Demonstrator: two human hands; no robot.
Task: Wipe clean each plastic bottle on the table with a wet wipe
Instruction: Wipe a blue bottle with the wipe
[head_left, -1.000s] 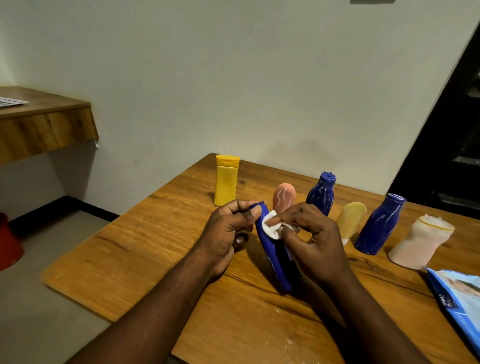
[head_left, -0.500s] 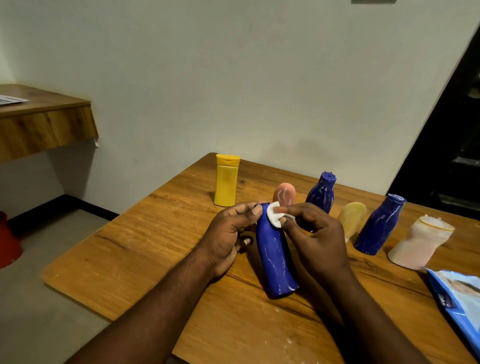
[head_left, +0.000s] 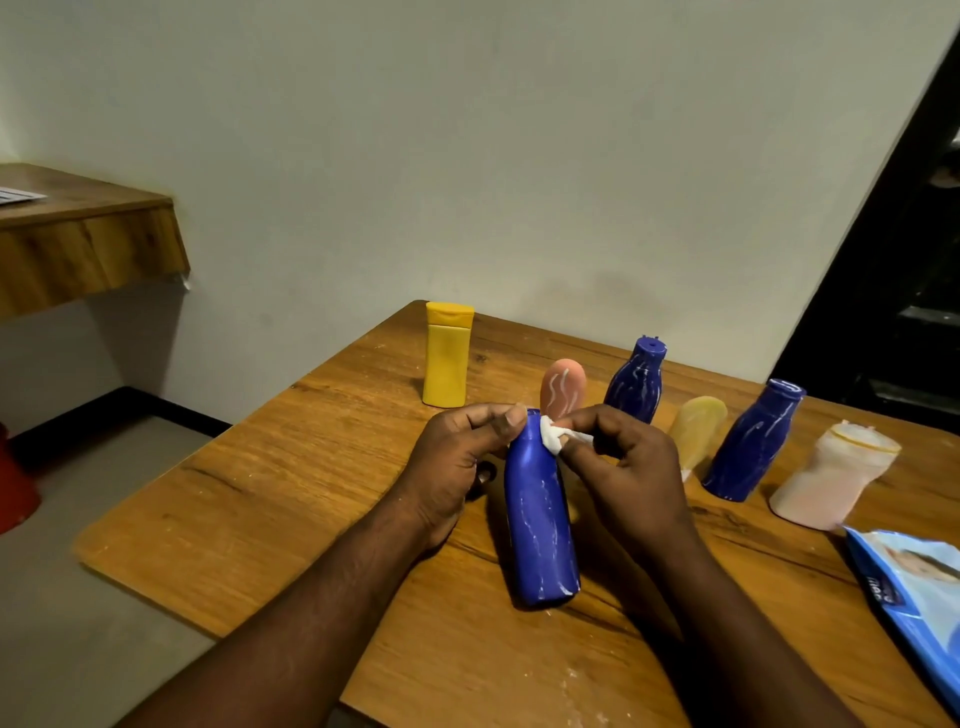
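Bottle row beyond; open tabletop left.

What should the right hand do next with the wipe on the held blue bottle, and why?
Probably draw the wet wipe down the blue bottle toward its base. The right hand pinches the wipe at the bottle's shoulder, the left hand grips its top, and white streaks show lower on the body.

Plain off-white wall filled the back, under dim, warm light. A wooden table stood against it, with white specks on its near part. A wooden shelf jutted in at left, a paper sheet on top. Grey floor lay below, with black skirting along the wall base. A red object was cut off at the left edge. A dark doorway was at right.
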